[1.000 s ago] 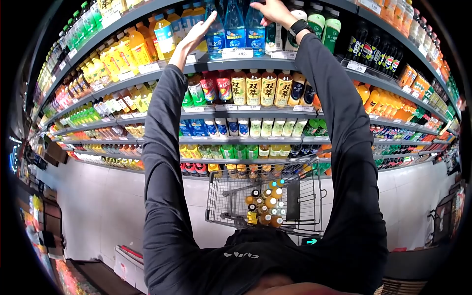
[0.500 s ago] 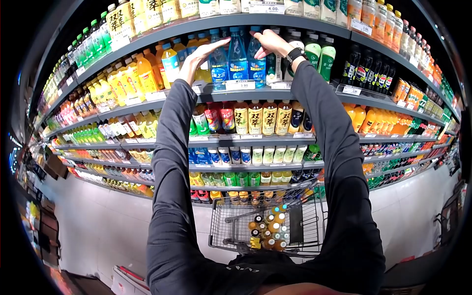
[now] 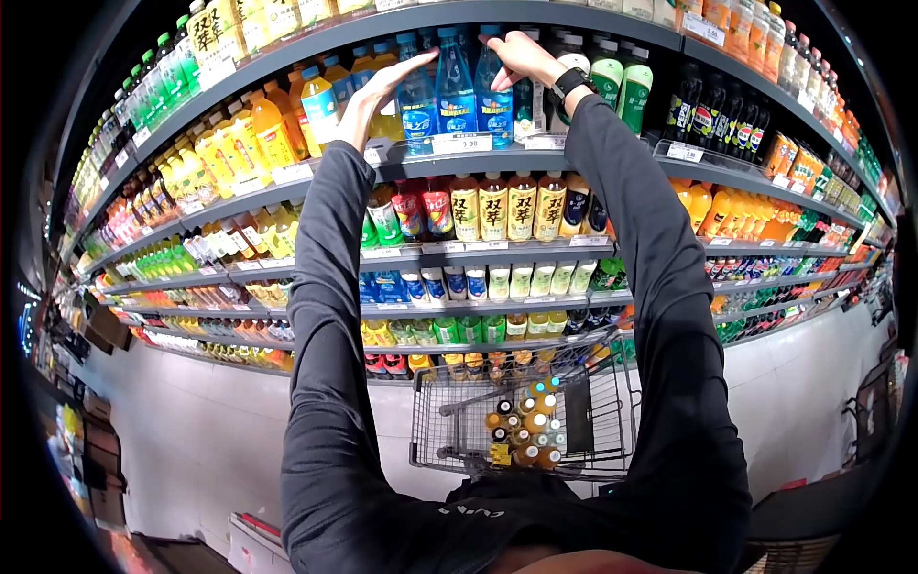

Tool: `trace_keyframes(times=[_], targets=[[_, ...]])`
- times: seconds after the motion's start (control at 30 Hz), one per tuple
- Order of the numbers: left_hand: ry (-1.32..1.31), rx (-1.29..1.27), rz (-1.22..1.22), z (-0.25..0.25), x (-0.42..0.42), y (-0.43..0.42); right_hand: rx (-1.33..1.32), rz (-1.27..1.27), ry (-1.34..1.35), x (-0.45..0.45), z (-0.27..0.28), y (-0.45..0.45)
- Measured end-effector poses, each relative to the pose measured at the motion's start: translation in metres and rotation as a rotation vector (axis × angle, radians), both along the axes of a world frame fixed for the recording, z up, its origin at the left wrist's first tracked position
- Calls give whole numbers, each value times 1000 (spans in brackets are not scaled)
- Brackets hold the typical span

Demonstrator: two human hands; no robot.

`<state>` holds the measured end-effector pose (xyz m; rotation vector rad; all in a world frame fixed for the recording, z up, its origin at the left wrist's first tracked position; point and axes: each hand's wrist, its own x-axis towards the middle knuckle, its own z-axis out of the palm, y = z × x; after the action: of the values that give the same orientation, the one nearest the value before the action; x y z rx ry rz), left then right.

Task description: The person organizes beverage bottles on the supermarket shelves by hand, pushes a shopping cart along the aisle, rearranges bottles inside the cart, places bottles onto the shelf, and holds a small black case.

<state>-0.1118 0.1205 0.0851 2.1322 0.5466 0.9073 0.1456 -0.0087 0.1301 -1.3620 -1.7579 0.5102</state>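
Three blue-labelled bottles stand side by side at the front of an upper shelf, above a 3.90 price tag [image 3: 463, 144]. My left hand [image 3: 381, 88] is open, fingers stretched flat across the upper part of the left blue bottle [image 3: 418, 110] and pointing at the middle blue bottle [image 3: 455, 100]. The middle one leans slightly. My right hand [image 3: 524, 59], with a dark watch [image 3: 572, 82] on its wrist, is curled round the upper part of the right blue bottle [image 3: 494, 110]. Its fingers are near the cap and its thumb is lower on the side.
Below my arms a wire shopping cart [image 3: 426, 421] holds several bottles [image 3: 524, 430]. Orange drink bottles [image 3: 271, 131] stand left of my left hand. Green-labelled bottles [image 3: 635, 107] and dark Pepsi bottles [image 3: 710, 124] are to the right. The shelf edge above [image 3: 402, 21] overhangs my hands.
The view has tilted a little, so shelves, bottles and hands sit higher in the picture. Both hands keep nearly the same place at the blue bottles.
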Motion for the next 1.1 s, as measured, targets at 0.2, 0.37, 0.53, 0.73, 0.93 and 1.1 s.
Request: trace_keyframes(times=[0.2,0.37,0.53,0.73,0.93,1.1], targets=[[-5,152,303,-7,8,-1,61,-131,-49,6,-12,19],[-258,87,507,-31,-3,-42,483,-74,176,4,-53,-26],[-472,377,403,-94,-16,-103,487,-153,240,27,-74,-81],[-99,403,170,-88,19,-163,456,-354,242,89,-87,-90],[66,847,324,-39,85,-144,512,-410,86,119,-59,-83],[-7,1245,643,-6,142,-118,804,-464,-349,127,-37,-56]])
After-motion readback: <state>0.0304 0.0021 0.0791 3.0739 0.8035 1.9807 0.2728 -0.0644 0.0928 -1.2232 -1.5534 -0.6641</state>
